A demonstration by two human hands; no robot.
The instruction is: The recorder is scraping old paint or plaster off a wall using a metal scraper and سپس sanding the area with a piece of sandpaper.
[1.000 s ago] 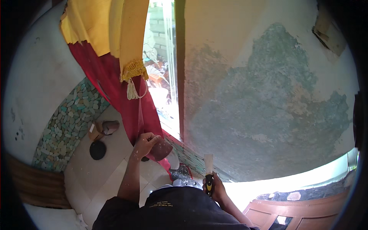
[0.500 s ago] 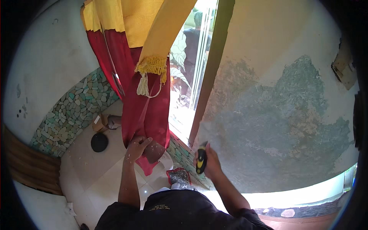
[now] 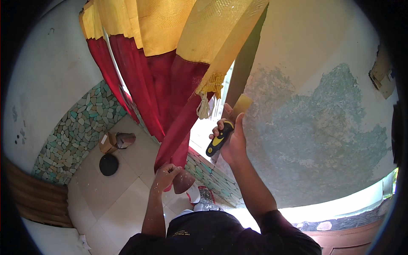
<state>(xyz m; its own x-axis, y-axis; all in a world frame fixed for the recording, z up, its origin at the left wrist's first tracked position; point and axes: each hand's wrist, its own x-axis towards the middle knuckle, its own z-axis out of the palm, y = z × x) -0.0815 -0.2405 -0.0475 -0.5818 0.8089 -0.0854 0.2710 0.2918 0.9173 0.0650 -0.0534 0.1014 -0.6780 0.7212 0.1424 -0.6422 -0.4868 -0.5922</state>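
While the red-and-yellow curtain (image 3: pixel 165 93) is pinched near its lower end by the left hand (image 3: pixel 163 177), a scraper (image 3: pixel 218 140) is held up in the right hand (image 3: pixel 233 144).

Between the thumb and fingers of the left hand, pressed together, the red cloth is caught, a browner flap (image 3: pixel 184 182) being left hanging just to their right; the rest is spread upward, away from the hand. Across the right palm the black-and-yellow handle (image 3: pixel 216 144) is gripped by curled fingers, the thumb being raised apart; the blade (image 3: pixel 242 103) is seen above the thumb, near the left edge of the patchy wall (image 3: pixel 310 123), beside the brown post (image 3: pixel 243 70). Whether the wall is touched cannot be told. Near the edge of the floor (image 3: pixel 114 204) along the pebble band (image 3: pixel 83 131), a brown box (image 3: pixel 108 143) and a round black object (image 3: pixel 109 164) are seen.
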